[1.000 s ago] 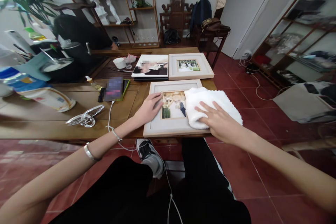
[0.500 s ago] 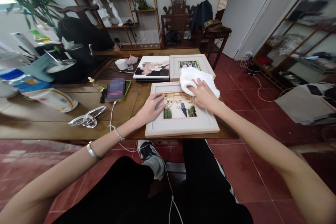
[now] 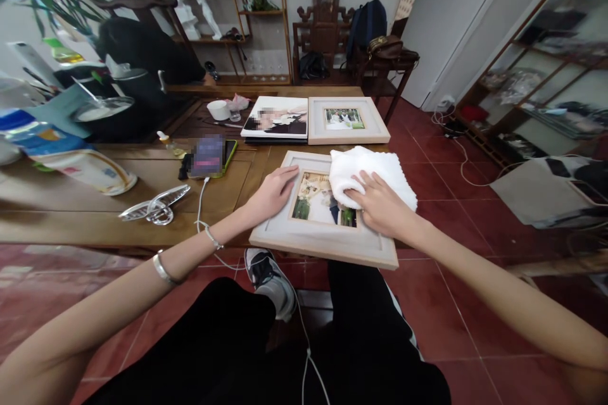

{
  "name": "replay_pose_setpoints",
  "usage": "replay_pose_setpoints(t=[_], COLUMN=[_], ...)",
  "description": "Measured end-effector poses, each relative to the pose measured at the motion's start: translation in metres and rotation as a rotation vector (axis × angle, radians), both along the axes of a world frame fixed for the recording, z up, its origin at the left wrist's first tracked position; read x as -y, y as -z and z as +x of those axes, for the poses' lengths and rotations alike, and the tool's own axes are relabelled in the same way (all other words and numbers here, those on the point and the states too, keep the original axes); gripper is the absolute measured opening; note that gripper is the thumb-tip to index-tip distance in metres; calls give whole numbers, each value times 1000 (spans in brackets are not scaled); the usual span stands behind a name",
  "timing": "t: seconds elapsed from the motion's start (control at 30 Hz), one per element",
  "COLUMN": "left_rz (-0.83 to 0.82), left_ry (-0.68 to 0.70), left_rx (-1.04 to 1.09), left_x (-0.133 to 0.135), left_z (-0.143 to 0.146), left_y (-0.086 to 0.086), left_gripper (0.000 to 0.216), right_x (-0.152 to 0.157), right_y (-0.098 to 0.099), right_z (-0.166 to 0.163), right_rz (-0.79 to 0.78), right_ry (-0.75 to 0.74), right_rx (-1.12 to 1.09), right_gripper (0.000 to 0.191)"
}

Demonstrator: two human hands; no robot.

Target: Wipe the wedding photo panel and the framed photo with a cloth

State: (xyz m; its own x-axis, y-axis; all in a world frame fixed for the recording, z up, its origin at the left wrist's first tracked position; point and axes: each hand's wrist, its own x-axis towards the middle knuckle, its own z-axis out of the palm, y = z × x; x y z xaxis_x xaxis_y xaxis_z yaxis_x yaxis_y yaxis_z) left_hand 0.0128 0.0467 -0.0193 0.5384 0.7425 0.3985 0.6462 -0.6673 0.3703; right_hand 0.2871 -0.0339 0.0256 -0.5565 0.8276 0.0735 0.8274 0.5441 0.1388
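Note:
A light wooden picture frame [image 3: 275, 232] with a photo of a couple [image 3: 313, 199] lies flat at the table's front edge, its near side jutting a little over it. My left hand [image 3: 274, 193] rests on the frame's left border, fingers stretched out and holding nothing. In my right hand [image 3: 380, 205] is a white fluffy towel [image 3: 375, 168], bunched under the fingers and pressed on the frame's right part. The towel hides the frame's upper right corner and part of the photo.
Behind lie a second framed photo [image 3: 375, 120] and a stack of photo panels [image 3: 280, 117]. To the left are a phone [image 3: 230, 155] with a white cable, a clear hair claw [image 3: 159, 205], a dropper bottle [image 3: 171, 145] and a blue-and-white package [image 3: 71, 161]. The wooden table [image 3: 228, 202] ends near my knees.
My right hand and the towel have come nearer to me, down the frame's right side. The frame has turned slightly and shifted toward me; the second frame's photo is uncovered.

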Motion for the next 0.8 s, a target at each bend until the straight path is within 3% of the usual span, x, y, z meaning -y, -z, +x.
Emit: replay_pose_setpoints(t=[0.17, 0.33, 0.43, 0.67, 0.8], left_rz=[13, 42, 46, 36, 49], left_ry=[-57, -135, -151, -80, -36], left_rx=[73, 70, 62, -4, -45], left_x=[1, -13, -18, -20, -18], left_z=[1, -3, -4, -2, 0], left_y=[-3, 1, 3, 5, 9], left_gripper=[38, 36, 36, 39, 39], right_x=[-33, -56, -36, 65, 68], right_y=[8, 0, -8, -15, -12], right_z=[-2, -13, -20, -26, -28], right_rz=[36, 51, 2, -79, -126], right_ry=[23, 40, 37, -47, 7], right_rx=[-15, 7, 35, 1, -65], right_gripper=[58, 55, 56, 58, 62])
